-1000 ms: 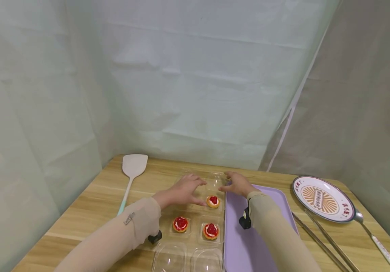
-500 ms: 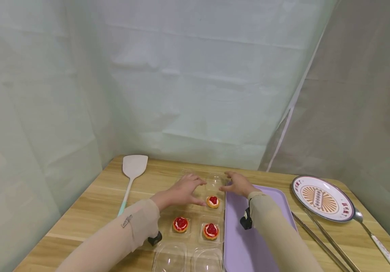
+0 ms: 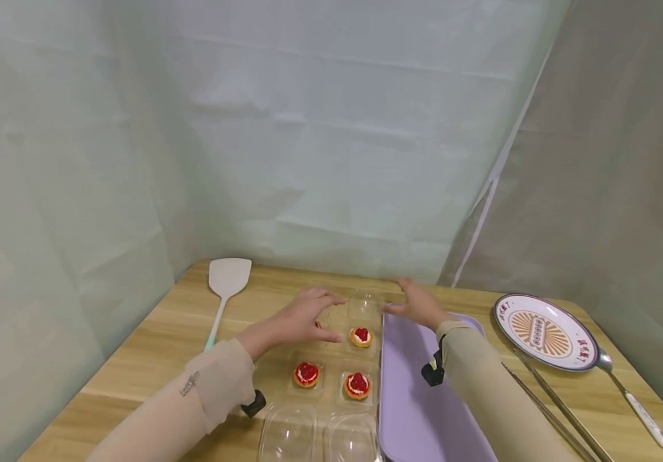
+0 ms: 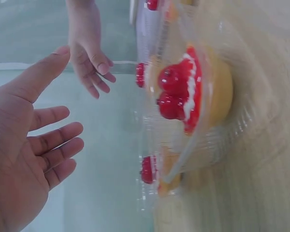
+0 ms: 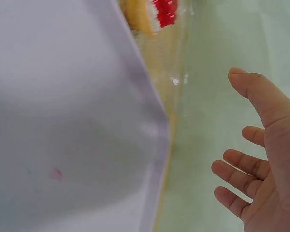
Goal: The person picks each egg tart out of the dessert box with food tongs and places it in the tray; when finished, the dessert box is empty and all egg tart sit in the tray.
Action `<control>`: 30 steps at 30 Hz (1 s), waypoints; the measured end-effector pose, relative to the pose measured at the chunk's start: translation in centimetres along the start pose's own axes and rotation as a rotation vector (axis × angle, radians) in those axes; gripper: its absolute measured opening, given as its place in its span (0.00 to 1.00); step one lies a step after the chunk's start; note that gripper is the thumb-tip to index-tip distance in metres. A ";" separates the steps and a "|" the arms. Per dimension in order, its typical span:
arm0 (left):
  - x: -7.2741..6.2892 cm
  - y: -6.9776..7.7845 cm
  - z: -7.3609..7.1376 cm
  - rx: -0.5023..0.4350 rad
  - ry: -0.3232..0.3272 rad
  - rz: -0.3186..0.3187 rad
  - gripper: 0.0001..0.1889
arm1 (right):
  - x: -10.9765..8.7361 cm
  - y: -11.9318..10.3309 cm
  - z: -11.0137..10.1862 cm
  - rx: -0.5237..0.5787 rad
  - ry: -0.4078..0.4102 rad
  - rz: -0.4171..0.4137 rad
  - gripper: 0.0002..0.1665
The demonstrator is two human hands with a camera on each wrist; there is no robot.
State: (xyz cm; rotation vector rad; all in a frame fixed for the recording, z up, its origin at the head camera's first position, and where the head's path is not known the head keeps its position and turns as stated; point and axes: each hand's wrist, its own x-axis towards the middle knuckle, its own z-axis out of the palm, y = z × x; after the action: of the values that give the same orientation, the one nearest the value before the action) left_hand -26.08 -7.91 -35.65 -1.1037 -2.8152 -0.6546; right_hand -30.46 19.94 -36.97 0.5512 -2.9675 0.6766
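My left hand (image 3: pixel 296 314) hovers over the left back part of the clear plastic boxes, fingers spread and holding nothing. Several fruit tarts with red berries sit in the boxes: one at the back right (image 3: pixel 361 337), one at the front left (image 3: pixel 306 374) and one at the front right (image 3: pixel 357 385). Another tart is mostly hidden by my left hand. Above the far left corner of the lilac tray (image 3: pixel 418 398) is my right hand (image 3: pixel 423 307), also holding nothing, its palm facing left. In the left wrist view, a tart (image 4: pixel 195 92) shows close up through the clear plastic.
Clear lids (image 3: pixel 289 433) lie folded open at the table's front. To the left is a white spatula (image 3: pixel 230 279) with a mint handle. On the right are long metal tongs (image 3: pixel 559 404), a patterned oval plate (image 3: pixel 545 333) and a spoon (image 3: pixel 643 414). Curtains stand behind the table.
My hands have moved apart, the left one leftward and the right one rightward over the tray. Part of a tart behind my left hand has come into view. The tarts stay in place.
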 end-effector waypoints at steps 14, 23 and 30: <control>-2.4 1.0 -1.6 -0.002 0.062 0.078 0.36 | -3.7 -2.4 -3.5 -0.040 0.073 -0.131 0.46; -4.1 2.4 -1.7 0.062 0.093 0.144 0.37 | -6.5 -3.5 -4.7 -0.081 0.077 -0.168 0.46; -4.7 3.2 -1.7 0.075 0.127 0.211 0.38 | -9.2 -3.8 -5.6 -0.145 0.106 -0.213 0.47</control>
State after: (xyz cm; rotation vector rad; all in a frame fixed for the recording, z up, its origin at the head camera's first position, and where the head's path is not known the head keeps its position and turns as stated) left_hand -20.63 -9.45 -33.85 -1.2732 -2.5498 -0.5738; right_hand -20.64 22.18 -31.46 0.7784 -2.7769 0.4528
